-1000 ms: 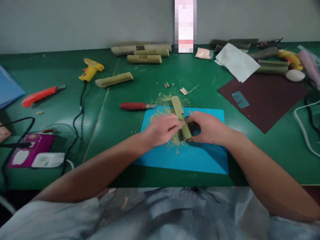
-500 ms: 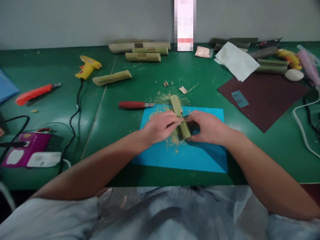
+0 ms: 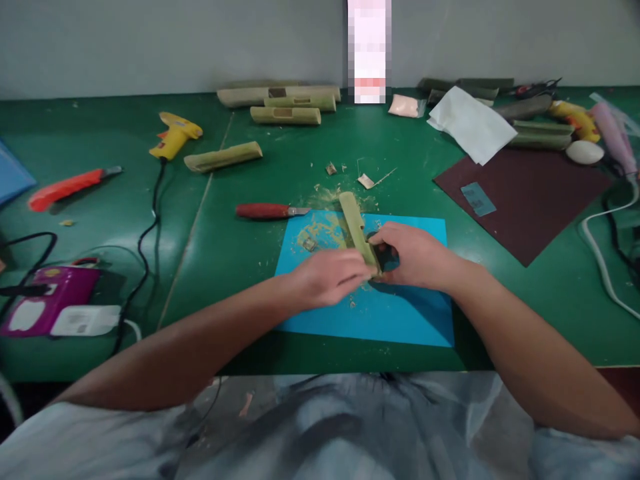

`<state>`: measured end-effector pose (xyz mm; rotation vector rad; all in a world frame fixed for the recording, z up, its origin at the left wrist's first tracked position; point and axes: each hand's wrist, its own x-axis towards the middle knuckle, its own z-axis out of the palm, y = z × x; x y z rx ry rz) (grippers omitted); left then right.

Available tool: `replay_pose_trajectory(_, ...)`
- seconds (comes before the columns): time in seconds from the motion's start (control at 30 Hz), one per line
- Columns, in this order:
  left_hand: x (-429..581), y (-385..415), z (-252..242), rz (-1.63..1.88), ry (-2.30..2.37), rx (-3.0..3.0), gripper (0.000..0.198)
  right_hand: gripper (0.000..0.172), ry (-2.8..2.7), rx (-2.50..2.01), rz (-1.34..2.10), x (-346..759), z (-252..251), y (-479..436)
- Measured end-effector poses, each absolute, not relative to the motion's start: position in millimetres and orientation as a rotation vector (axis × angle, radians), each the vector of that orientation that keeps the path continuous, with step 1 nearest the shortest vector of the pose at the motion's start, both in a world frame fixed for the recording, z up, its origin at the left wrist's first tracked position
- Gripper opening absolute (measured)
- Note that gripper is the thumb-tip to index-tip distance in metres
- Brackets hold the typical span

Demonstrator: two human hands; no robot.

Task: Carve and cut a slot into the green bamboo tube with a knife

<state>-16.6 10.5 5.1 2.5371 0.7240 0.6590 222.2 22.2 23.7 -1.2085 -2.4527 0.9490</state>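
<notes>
The left hand (image 3: 333, 277) has its fingers bent and drawn close together at the near end of a green bamboo tube (image 3: 353, 215); whether they grip the tube itself or something small hidden beneath them, I cannot tell. The right hand (image 3: 413, 253) has its thumb and forefinger parted in a curve, with their tips against the tube's right side, holding it. The tube lies between the two sets of fingers, its far end reaching beyond them, over a blue sheet (image 3: 400, 317) that spreads under both hands on the green bench (image 3: 215, 233). Pale shavings (image 3: 325, 230) lie scattered just beyond the left fingers, and past these, to the left, is a red-handled knife (image 3: 265, 211). Farther from the left fingers are another bamboo piece (image 3: 225, 157) and a yellow glue gun (image 3: 175, 137). Beyond the right fingers, to the right, lies a dark brown sheet (image 3: 530, 200), partly covered by white paper (image 3: 470, 127).
</notes>
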Motion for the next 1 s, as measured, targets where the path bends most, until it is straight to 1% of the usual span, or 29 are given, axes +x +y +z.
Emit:
replay_pose_trajectory(0.1, -17.4, 14.1, 6.1, 0.859, 0.932, 2.503, 0.023, 0.042, -2.448, -1.185, 0.929, 222.1, 23.8, 22.3)
replay_pose_trajectory(0.13, -17.6, 14.9, 6.0, 0.843, 0.921, 2.503, 0.024, 0.042, -2.447, -1.183, 0.928, 222.0, 23.8, 22.4)
replay_pose_trajectory(0.23, -18.0, 15.6, 4.9, 0.651, 0.749, 2.545, 0.026, 0.041, -2.453, -1.195, 0.936, 222.1, 23.3, 22.6)
replay_pose_trajectory(0.27, -18.1, 16.1, 4.8, 0.659, 0.774, 2.551, 0.026, 0.041, -2.453, -1.197, 0.934, 222.2, 23.0, 22.5)
replay_pose_trajectory(0.37, -17.9, 17.4, 5.5, 0.874, 1.025, 2.485, 0.024, 0.043, -2.447, -1.193, 0.924, 222.4, 22.7, 22.2)
replay_pose_trajectory(0.4, -17.4, 17.2, 5.8, 0.888, 1.03, 2.474, 0.023, 0.042, -2.447, -1.193, 0.928, 222.4, 22.9, 22.1)
replay_pose_trajectory(0.5, -15.9, 16.5, 5.6, 0.715, 0.782, 2.525, 0.024, 0.041, -2.454, -1.198, 0.954, 222.3, 23.8, 22.2)
replay_pose_trajectory(0.53, -15.8, 17.1, 5.2, 0.723, 0.775, 2.527, 0.024, 0.041, -2.454, -1.197, 0.954, 222.1, 24.1, 22.4)
replay_pose_trajectory(0.63, -16.7, 20.1, 4.4, 0.885, 0.973, 2.49, 0.024, 0.043, -2.447, -1.194, 0.941, 221.6, 24.4, 23.0)
replay_pose_trajectory(0.67, -17.0, 20.3, 4.5, 0.887, 0.995, 2.495, 0.025, 0.043, -2.446, -1.196, 0.941, 221.5, 24.4, 23.1)
replay_pose_trajectory(0.8, -17.9, 15.7, 4.9, 0.638, 0.687, 2.611, 0.031, 0.041, -2.454, -1.201, 0.953, 221.7, 24.0, 22.9)
replay_pose_trajectory(0.93, -20.6, 17.9, 3.9, 0.801, 0.856, 2.585, 0.028, 0.043, -2.464, -1.204, 0.927, 221.9, 24.9, 22.8)
replay_pose_trajectory(1.0, -22.2, 21.1, 3.6, 0.729, 0.768, 2.597, 0.028, 0.041, -2.474, -1.203, 0.933, 221.7, 25.7, 23.0)
